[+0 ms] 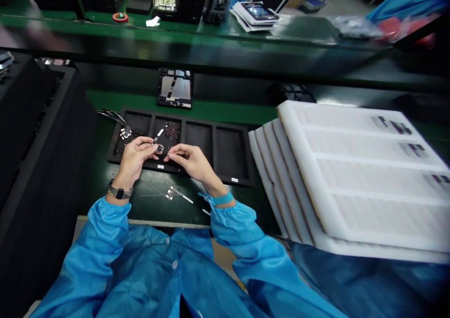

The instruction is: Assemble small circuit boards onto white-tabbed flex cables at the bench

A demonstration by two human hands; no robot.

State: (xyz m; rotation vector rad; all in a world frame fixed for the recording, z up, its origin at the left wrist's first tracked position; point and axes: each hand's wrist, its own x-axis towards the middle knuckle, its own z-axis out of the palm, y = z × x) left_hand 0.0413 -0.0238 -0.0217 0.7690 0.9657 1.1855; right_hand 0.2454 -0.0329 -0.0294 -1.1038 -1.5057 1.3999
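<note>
My left hand [135,161] is closed on a small electronic part [160,149] with a pale ribbon-like strip [159,135] rising beside it. Close to its right side, my right hand [193,161] has thumb and forefinger pinched together; whatever lies between them is too small to make out. Both hands are over the front edge of a black compartment tray [232,151]. Tiny dark and reddish bits [171,130] are scattered in its second compartment. Small parts with long strips [125,132] rest at the tray's left end. Another such part [171,193] lies on the green bench in front.
White foam trays [369,177] are stacked on the right, and tall black trays [42,144] on the left. Behind the compartment tray lies an opened device [175,88]. A green shelf [140,32] spans the back, carrying a red tape roll [120,17].
</note>
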